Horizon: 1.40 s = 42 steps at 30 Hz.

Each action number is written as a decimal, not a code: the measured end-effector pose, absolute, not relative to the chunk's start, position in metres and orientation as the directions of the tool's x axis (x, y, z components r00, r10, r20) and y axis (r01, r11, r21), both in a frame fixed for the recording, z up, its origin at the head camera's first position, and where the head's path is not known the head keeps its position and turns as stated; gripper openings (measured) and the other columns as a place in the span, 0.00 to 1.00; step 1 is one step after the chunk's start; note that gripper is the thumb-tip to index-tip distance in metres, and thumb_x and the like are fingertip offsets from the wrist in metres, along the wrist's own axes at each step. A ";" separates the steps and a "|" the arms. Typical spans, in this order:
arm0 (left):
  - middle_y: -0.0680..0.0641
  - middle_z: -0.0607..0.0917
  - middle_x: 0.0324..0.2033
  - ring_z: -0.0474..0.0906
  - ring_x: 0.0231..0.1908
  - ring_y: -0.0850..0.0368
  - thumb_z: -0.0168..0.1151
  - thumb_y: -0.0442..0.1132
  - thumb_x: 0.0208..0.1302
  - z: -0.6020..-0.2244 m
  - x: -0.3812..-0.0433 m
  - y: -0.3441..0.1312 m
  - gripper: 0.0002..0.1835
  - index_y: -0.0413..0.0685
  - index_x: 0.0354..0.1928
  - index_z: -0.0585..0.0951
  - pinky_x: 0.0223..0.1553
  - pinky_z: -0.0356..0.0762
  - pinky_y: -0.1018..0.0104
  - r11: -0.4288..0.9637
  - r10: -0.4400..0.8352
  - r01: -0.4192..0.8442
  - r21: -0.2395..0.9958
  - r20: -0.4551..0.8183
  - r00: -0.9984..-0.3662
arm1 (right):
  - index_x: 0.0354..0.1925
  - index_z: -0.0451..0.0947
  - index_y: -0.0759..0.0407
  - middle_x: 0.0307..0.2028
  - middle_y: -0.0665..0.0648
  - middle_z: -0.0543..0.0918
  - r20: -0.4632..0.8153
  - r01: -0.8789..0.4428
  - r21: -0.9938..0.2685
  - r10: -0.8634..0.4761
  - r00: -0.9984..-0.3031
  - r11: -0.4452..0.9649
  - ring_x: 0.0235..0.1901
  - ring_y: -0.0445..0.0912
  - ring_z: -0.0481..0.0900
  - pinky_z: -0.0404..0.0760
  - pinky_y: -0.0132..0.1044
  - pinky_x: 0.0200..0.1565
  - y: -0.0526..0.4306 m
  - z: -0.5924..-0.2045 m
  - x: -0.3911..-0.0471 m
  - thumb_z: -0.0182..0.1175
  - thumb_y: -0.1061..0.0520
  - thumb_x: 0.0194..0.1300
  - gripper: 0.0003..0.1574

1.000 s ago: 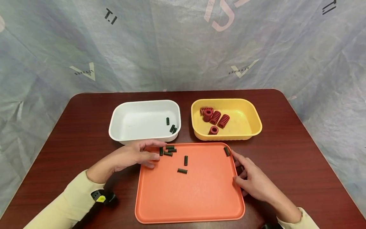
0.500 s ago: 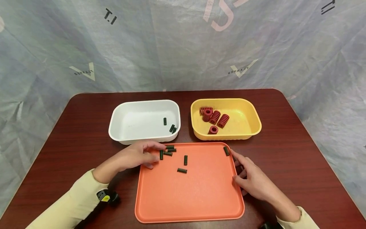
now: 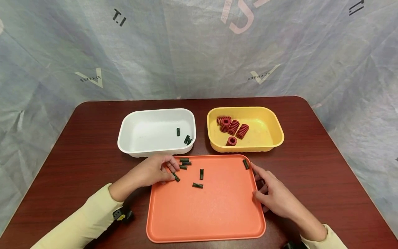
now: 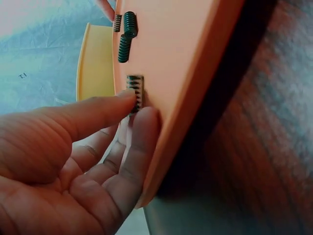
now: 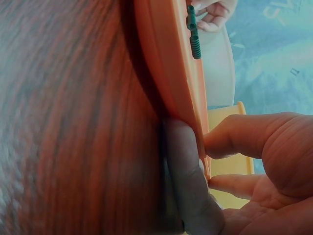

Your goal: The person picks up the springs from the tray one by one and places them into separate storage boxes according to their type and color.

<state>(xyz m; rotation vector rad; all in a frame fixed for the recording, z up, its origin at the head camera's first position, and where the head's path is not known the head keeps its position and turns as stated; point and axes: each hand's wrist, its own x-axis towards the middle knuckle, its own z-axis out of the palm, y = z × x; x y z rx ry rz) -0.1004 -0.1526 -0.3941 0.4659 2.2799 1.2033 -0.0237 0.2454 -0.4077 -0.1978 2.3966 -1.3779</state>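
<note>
Dark-green coiled metal spring [image 3: 176, 177] pinched in my left hand [image 3: 157, 169], at ten o'clock on the flat orange plastic tray [image 3: 217, 214].
My right hand [image 3: 273, 193] grips the tray's rim near three o'clock; I judge the spring light, stiff and prone to roll, best pinched across mid-coil.

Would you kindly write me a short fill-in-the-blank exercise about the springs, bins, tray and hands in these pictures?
1. The white bin holds ____ dark green springs.
2. The springs in the yellow bin are coloured ____.
3. The hand pinching a small spring is the person's ____ one.
4. The other hand holds the edge of the ____ tray.

Missing words: three; red; left; orange.
</note>
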 end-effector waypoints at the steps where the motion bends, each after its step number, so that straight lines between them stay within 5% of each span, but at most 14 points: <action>1: 0.48 0.83 0.34 0.80 0.26 0.57 0.73 0.25 0.59 -0.394 -0.100 -0.152 0.12 0.40 0.43 0.83 0.27 0.83 0.66 0.549 0.522 0.074 0.833 -0.272 -0.808 | 0.82 0.51 0.55 0.53 0.70 0.67 -0.243 0.061 -0.861 -0.302 -0.922 0.506 0.32 0.49 0.84 0.86 0.42 0.17 0.245 -0.408 -0.024 0.62 0.72 0.67 0.53; 12: 0.52 0.77 0.23 0.76 0.24 0.60 0.61 0.35 0.75 -0.386 -0.096 -0.154 0.08 0.49 0.46 0.89 0.28 0.76 0.68 0.647 0.523 0.207 0.734 -0.230 -0.821 | 0.82 0.51 0.55 0.53 0.69 0.68 -0.242 0.060 -0.859 -0.300 -0.923 0.509 0.31 0.49 0.84 0.85 0.42 0.16 0.245 -0.407 -0.023 0.63 0.72 0.65 0.54; 23: 0.43 0.82 0.34 0.80 0.32 0.53 0.53 0.34 0.80 -0.386 -0.096 -0.156 0.11 0.38 0.53 0.83 0.35 0.85 0.63 0.478 0.534 -0.082 0.874 -0.363 -0.763 | 0.82 0.51 0.56 0.53 0.70 0.67 -0.229 0.049 -0.868 -0.311 -0.922 0.494 0.31 0.47 0.84 0.85 0.42 0.17 0.245 -0.406 -0.023 0.62 0.72 0.65 0.54; 32: 0.34 0.85 0.50 0.85 0.49 0.45 0.47 0.34 0.82 -0.385 -0.097 -0.160 0.16 0.27 0.61 0.71 0.47 0.87 0.54 0.289 0.622 -0.239 0.927 -0.371 -0.690 | 0.81 0.51 0.57 0.53 0.69 0.68 -0.217 0.038 -0.868 -0.310 -0.925 0.496 0.31 0.47 0.84 0.85 0.41 0.16 0.245 -0.408 -0.023 0.63 0.73 0.64 0.54; 42: 0.34 0.86 0.51 0.84 0.51 0.37 0.48 0.36 0.82 -0.374 -0.098 -0.159 0.19 0.27 0.63 0.65 0.47 0.87 0.47 0.151 0.708 -0.282 0.947 -0.303 -0.638 | 0.81 0.52 0.58 0.53 0.69 0.68 -0.214 0.038 -0.868 -0.305 -0.928 0.495 0.31 0.47 0.84 0.84 0.41 0.16 0.245 -0.407 -0.023 0.63 0.73 0.64 0.54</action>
